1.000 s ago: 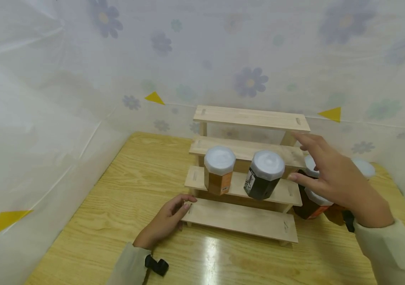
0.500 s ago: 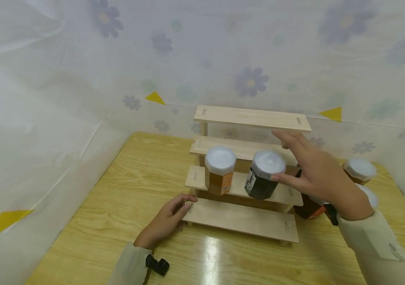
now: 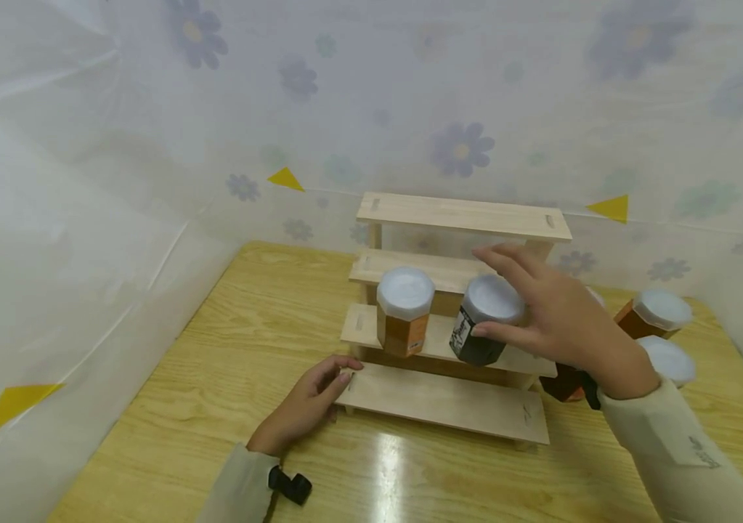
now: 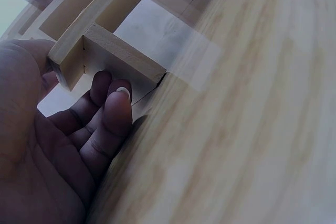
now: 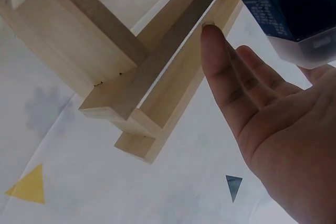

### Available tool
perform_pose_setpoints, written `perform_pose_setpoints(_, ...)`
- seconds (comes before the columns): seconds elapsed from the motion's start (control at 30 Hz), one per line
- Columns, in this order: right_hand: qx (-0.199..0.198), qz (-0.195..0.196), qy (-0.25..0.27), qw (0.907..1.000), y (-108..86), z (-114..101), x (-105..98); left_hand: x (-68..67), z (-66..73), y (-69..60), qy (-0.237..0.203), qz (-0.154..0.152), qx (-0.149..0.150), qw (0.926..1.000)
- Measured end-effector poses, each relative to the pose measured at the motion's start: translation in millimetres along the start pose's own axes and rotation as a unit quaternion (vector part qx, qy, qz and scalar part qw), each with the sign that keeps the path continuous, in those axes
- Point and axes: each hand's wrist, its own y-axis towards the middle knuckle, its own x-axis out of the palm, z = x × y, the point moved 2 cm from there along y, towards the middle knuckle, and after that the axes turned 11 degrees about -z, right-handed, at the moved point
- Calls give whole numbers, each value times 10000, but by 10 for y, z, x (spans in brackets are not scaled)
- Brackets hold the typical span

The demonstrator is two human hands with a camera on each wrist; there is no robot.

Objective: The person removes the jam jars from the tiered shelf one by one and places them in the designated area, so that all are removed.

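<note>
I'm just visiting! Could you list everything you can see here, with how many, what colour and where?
wooden shelf: one, pale wood, four steps, on the table
dark jar: one, white lid, second step up, right
amber jar: one, white lid, second step up, left
other jars: at least three, brownish where visible, right of shelf, partly hidden
table: one, yellowish wood-grain, below
sheet: white, purple and green flowers, around the table
yellow flags: three, along the sheet
dark flag: one, right wrist view
wrist devices: two, black, on wrists
sleeves: two, pale beige, on arms
left hand: one, at lowest step's left end
right hand: one, around dark jar
</note>
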Motion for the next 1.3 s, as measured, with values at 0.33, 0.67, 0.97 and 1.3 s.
perform_pose_setpoints(0.33, -195, 77, 153, 9997, 93, -95, 98, -1, -20, 6, 21, 23, -27, 10000)
perform_pose_setpoints(0.67, -261, 150, 148, 9994, 117, -129, 146, 3, -24, -2, 62, 6, 22, 10000)
perform_pose_setpoints(0.97, -716, 436, -16, 9965, 139, -145, 152, 4, -1, -3, 49, 22, 25, 10000)
perform_pose_setpoints(1.3, -1028, 868, -100, 9909, 156, -161, 153, -5, -18, 3, 75, 0, 47, 10000)
